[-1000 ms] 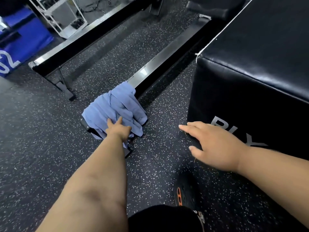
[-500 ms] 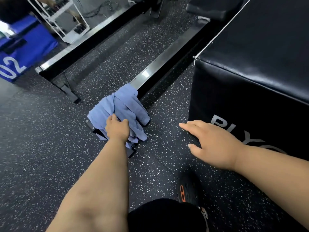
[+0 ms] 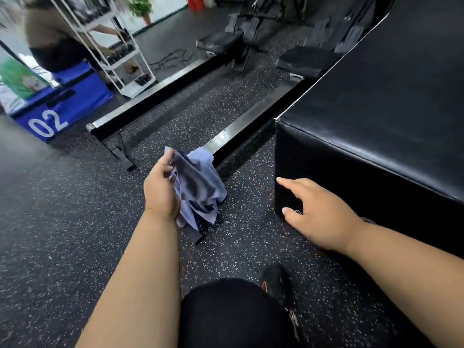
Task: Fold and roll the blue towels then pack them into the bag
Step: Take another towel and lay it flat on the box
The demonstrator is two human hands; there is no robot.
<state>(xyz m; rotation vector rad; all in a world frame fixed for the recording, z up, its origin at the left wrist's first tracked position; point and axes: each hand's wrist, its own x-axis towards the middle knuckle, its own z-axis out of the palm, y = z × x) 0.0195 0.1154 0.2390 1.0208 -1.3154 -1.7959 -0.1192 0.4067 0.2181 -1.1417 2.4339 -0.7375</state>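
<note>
Your left hand is gripping a crumpled blue towel, which is bunching to the right of your fingers above the speckled floor. Your right hand, fingers relaxed and spread, is touching the black padded box.

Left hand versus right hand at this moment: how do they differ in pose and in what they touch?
The left hand curls its grip round the crumpled blue towel, lifting it; the right hand holds nothing. Left fingers are bent; right fingers are spread straight, against the black padded box. Both reach forward above the speckled rubber floor.
</note>
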